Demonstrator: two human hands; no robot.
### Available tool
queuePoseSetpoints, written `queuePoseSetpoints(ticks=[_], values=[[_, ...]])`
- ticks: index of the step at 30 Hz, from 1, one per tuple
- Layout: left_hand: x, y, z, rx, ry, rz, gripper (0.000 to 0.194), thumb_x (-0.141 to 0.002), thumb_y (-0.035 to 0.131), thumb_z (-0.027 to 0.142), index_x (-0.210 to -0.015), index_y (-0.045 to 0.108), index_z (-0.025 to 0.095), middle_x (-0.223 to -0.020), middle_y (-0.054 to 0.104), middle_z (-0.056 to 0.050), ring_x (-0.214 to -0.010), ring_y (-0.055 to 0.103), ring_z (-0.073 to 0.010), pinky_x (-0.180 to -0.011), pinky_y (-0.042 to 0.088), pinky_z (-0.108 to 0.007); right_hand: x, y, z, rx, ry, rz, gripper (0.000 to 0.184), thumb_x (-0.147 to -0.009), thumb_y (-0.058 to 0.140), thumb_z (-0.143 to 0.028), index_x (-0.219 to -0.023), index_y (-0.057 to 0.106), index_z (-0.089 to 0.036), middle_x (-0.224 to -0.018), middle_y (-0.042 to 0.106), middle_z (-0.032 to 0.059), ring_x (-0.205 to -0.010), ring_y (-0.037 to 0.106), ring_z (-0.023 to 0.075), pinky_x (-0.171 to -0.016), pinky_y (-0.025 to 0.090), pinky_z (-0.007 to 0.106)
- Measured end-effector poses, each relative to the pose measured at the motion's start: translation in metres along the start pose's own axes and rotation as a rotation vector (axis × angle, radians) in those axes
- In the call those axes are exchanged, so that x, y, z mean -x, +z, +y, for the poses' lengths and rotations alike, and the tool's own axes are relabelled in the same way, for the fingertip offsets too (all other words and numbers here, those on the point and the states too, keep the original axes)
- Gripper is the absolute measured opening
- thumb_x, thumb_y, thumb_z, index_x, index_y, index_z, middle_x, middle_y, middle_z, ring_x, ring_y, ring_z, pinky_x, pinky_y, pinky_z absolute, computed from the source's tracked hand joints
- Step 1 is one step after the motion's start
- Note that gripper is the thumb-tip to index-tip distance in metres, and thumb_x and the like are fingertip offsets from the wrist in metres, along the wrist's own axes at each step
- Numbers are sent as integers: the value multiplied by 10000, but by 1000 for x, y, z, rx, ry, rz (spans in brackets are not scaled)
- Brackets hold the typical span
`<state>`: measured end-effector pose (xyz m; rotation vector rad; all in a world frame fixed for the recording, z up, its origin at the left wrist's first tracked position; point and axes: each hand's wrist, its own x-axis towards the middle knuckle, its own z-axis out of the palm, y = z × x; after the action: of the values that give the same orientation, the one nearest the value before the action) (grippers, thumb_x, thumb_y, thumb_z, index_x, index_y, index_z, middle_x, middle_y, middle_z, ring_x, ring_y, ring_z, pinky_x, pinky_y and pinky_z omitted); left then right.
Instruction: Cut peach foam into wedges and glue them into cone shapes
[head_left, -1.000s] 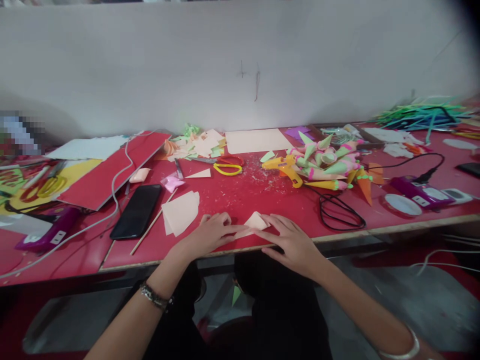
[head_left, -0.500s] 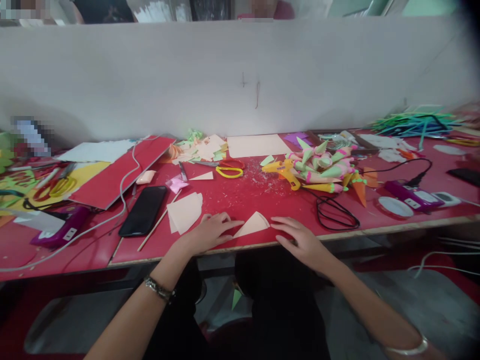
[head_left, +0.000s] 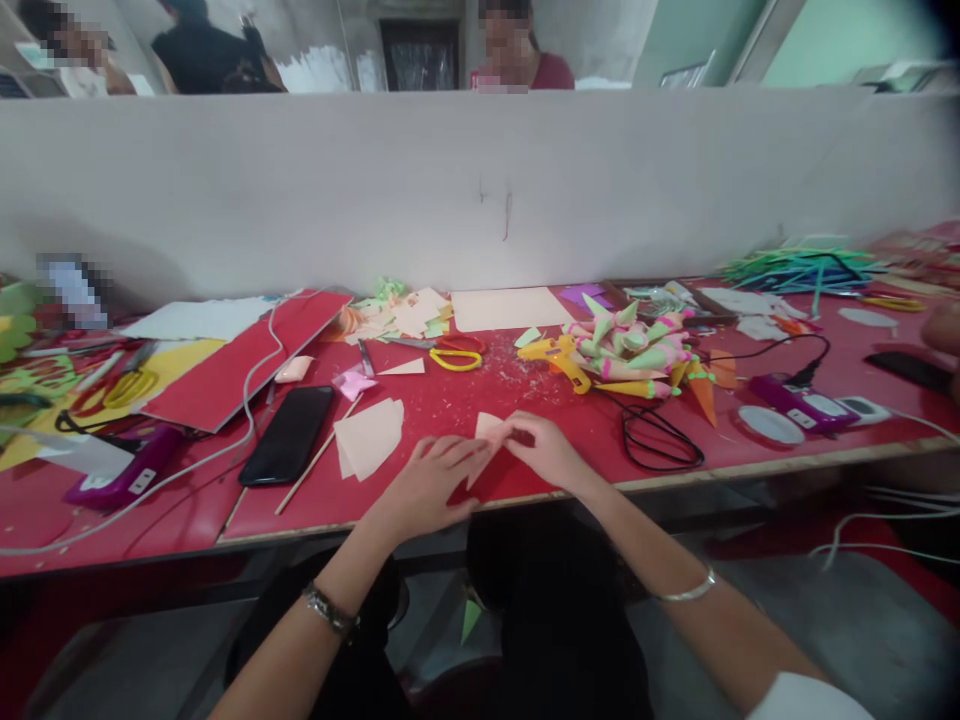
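near the table's point(head_left: 592, 440) front edge, the right hand point(head_left: 544, 447) is pinching pale paper point(head_left: 487, 424); the left hand point(head_left: 429, 482), thumb apart, is touching it.

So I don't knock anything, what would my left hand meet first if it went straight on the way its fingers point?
Your left hand already seems to touch the small peach paper; just past it, your right hand looks first in line, though depth is hard to judge.
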<state>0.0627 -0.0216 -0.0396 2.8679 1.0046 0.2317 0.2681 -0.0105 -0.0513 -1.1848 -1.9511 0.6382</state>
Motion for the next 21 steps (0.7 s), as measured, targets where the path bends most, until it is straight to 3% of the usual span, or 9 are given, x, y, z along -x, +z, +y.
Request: queuePoseSetpoints(ticks=[5,7,11,13,15,17,21], values=[[2,13,5,-111,99,-18,648,-785,358,598,-1333,277,262,-1354,392,-35,-1257,272,-234,-1038,112,-433,-15,-6,13,80,5,46,221,-700,401,-80,-712,593,-187,-781,619,11,-778,582,136,-726,456,254],[1,15,5,-127,85,-4,666,-768,343,633,-1326,295,271,-1358,380,-42,-1260,265,-247,-1039,116,-439,-19,-17,26,151,57,151,241,-701,388,-85,-794,584,-189,-838,608,27,-816,570,150,-743,450,277],[-3,11,4,-59,57,9,616,-774,344,626,-1279,381,275,-1294,431,-56,-1211,321,-253,-1015,208,-424,-29,-47,60,351,262,479,324,-736,411,-194,-1052,453,-132,-1021,525,141,-928,506,231,-796,408,410],[-6,9,2,-14,24,20,560,-799,339,589,-1256,415,274,-1271,438,-63,-1172,354,-250,-985,264,-411,-36,-57,74,445,336,541,434,-706,489,-260,-1107,407,-117,-1090,489,179,-1019,448,279,-839,362,464],[-7,8,0,11,-17,41,537,-812,336,568,-1254,418,274,-1265,430,-71,-1151,364,-253,-967,287,-415,-44,-61,84,516,385,516,467,-683,531,-291,-1099,422,-108,-1072,510,187,-1018,453,303,-832,357,473],[-7,9,0,23,-52,58,543,-811,338,568,-1259,410,270,-1248,433,-80,-1141,366,-256,-963,288,-427,-52,-60,89,569,419,451,384,-706,512,-275,-1044,471,-98,-981,564,178,-943,510,301,-795,379,453],[-5,12,3,33,-103,88,553,-803,352,573,-1242,424,245,-1201,449,-95,-1126,373,-257,-959,291,-430,-61,-62,84,658,430,353,275,-777,418,-219,-1003,506,-90,-909,604,173,-867,561,284,-734,405,389]])
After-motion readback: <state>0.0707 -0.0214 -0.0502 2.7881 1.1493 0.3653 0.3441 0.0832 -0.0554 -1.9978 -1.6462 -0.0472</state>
